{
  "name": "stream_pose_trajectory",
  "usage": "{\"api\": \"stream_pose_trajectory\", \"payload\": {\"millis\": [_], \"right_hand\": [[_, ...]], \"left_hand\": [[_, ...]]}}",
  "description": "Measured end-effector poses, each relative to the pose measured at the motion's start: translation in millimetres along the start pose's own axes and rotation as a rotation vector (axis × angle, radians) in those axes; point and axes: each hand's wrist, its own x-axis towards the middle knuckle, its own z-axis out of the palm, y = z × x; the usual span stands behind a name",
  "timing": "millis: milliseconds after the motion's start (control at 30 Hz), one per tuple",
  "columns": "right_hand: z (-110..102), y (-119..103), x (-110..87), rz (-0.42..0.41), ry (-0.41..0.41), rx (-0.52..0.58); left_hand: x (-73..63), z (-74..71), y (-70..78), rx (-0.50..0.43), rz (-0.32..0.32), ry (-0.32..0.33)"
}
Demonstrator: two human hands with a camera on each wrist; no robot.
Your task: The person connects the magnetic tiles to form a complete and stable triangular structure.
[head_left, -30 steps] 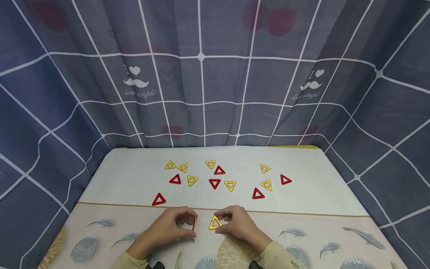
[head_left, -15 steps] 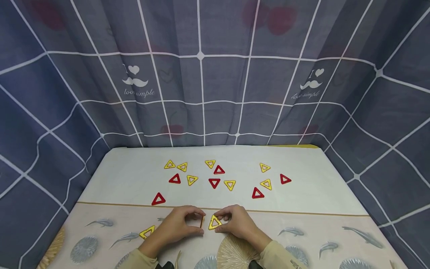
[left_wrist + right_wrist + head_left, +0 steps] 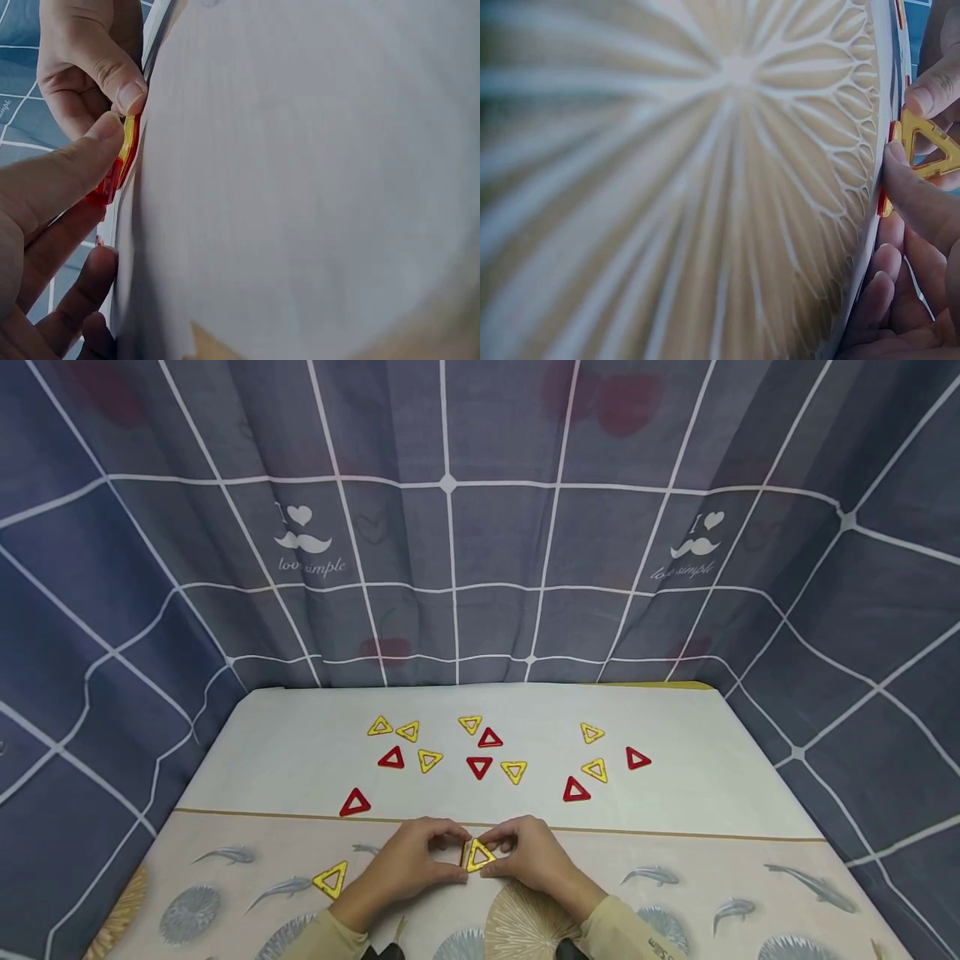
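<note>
My left hand (image 3: 417, 858) pinches a triangular frame tile (image 3: 462, 853), stood on edge, between thumb and fingers. Its face looks red (image 3: 110, 180) in the left wrist view and a yellow triangle tile (image 3: 930, 146) shows in the right wrist view. With thumb and fingers, my right hand (image 3: 529, 858) holds a yellow triangle tile (image 3: 478, 855) lying nearly flat; red shows under it in the left wrist view. Both held pieces meet, or nearly so, in front of me; whether they touch I cannot tell. Another yellow triangle tile (image 3: 330, 880) lies beside my left forearm.
Several red and yellow triangle tiles lie scattered beyond my hands on the white cloth, such as a red one (image 3: 355, 802) and a yellow one (image 3: 513, 772). A patterned tablecloth (image 3: 247, 910) covers the near part. A blue-grey checked curtain (image 3: 487, 543) surrounds the table.
My left hand has moved right with its upright tile, up to the tile in my right hand. The yellow triangle beside my left forearm has come into view. My right hand has stayed.
</note>
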Motion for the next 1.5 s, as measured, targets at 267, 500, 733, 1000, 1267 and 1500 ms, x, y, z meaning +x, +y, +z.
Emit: {"api": "stream_pose_trajectory", "payload": {"millis": [267,500,733,1000,1267,1500], "right_hand": [[0.2,-0.4,0.9,-0.005,0.001,0.011],[0.9,-0.8,1.3,-0.008,0.005,0.006],[1.5,-0.1,0.6,0.0,0.01,0.015],[1.9,0.2,-0.1,-0.001,0.02,0.008],[1.2,-0.4,-1.2,0.001,0.013,0.028],[0.9,-0.2,-1.2,0.003,0.012,0.019]], "left_hand": [[2.2,1.5,1.7,0.006,-0.002,0.006],[2.3,1.7,1.8,-0.015,-0.002,-0.001],[1.4,2.2,0.9,-0.059,-0.024,-0.006],[1.2,1.8,0.1,-0.078,-0.026,-0.006],[1.1,1.5,-0.1,-0.111,-0.017,-0.024],[2.1,-0.1,1.9,-0.088,-0.032,-0.045]]}}
